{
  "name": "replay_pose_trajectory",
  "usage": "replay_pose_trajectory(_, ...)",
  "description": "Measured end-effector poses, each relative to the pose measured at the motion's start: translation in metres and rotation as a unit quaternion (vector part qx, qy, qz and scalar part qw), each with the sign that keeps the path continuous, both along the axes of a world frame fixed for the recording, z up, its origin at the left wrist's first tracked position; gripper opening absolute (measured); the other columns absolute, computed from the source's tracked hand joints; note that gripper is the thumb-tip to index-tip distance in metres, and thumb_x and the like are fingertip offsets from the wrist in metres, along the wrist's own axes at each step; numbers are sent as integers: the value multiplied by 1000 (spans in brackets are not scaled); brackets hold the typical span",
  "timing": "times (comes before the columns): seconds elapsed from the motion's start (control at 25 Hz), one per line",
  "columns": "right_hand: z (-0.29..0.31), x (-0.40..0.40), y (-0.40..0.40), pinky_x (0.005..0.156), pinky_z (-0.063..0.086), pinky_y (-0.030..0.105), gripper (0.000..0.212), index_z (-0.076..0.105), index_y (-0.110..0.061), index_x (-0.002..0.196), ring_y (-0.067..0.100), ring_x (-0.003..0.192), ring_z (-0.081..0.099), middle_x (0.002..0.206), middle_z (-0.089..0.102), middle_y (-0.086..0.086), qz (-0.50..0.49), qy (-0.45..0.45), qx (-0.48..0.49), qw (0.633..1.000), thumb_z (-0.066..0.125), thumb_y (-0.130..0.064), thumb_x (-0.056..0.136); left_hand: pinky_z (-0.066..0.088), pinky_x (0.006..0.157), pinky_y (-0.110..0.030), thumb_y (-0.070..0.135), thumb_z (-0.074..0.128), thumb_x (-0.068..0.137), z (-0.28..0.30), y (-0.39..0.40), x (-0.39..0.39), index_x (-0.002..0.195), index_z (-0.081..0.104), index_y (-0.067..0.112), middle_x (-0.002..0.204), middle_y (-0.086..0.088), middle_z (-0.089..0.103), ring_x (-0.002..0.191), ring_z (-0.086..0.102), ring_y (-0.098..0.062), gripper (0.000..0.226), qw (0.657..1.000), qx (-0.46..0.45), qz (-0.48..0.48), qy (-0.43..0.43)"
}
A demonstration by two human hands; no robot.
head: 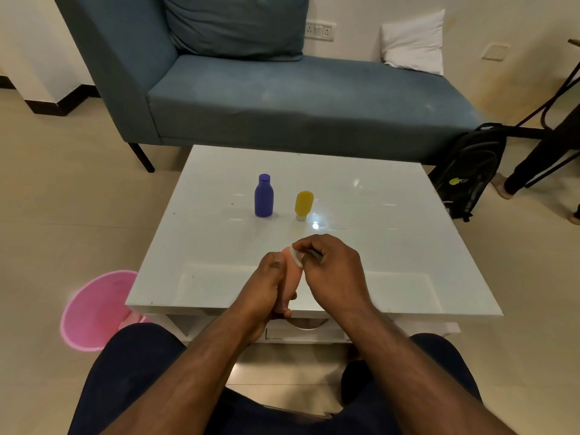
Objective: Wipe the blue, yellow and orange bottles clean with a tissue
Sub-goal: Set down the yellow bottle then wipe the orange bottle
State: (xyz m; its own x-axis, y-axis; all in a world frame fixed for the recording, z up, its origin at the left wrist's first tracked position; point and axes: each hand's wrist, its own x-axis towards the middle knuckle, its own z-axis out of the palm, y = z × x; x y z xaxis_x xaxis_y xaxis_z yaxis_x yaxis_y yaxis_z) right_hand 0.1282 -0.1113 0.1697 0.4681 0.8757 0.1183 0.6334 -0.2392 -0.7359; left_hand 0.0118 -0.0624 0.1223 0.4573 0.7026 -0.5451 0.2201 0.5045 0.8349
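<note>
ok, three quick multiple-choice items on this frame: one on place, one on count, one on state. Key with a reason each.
1. Where is the pink bin?
A. on the sofa
B. on the floor by the table's left corner
C. on the table

2. How many bottles stand on the table?
A. two
B. three
C. none

3. What is the left hand doing?
A. resting flat
B. pointing
C. gripping the orange bottle

Key:
1 B, it sits on the tiles beside the table.
2 A, only the blue bottle and yellow bottle stand there.
3 C, its fingers wrap the bottle while the right hand pinches its white cap.
</note>
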Motion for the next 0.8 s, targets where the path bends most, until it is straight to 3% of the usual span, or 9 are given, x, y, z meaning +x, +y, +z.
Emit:
replay_pose_trajectory(0.12,10,-3,12,90,45,18,20,69,-21,106,7,96,60,107,68,-7,37,-6,-57,998,57,-14,91,59,77,-39,35,39,107,-1,-11,6,114,55,31,104,1,68,94,67,-17,17,993,82,-81,31)
replay_pose_trajectory(0.24,13,-8,17,89,44,18,21,69,-21,107,8,97,60,109,67,-6,56,-22,-82,995,56,-15,92,57,71,-32,29,46,106,0,-9,6,116,56,32,98,7,71,85,70,-6,14,992,115,-60,11)
replay_pose_trajectory(0.48,12,3,2,84,44,12,23,69,-22,105,5,93,60,106,68,-8,17,31,-54,998,57,-10,88,58,83,-39,48,46,102,-3,-6,1,109,58,32,112,5,67,104,64,-15,21,983,167,-78,25)
replay_pose_trajectory(0.64,11,3,-8,87,44,14,22,68,-22,106,7,94,59,108,66,-6,6,-4,-47,999,57,-11,90,60,88,-43,51,46,101,-7,-2,-1,112,59,41,121,6,64,110,63,-18,21,987,154,-49,8)
replay_pose_trajectory(0.8,14,4,-1,87,41,13,23,66,-22,111,6,95,57,111,64,-5,33,-40,-60,997,57,-14,91,63,81,-39,51,46,100,3,0,2,113,59,41,124,2,62,108,63,-23,21,991,129,-36,-7)
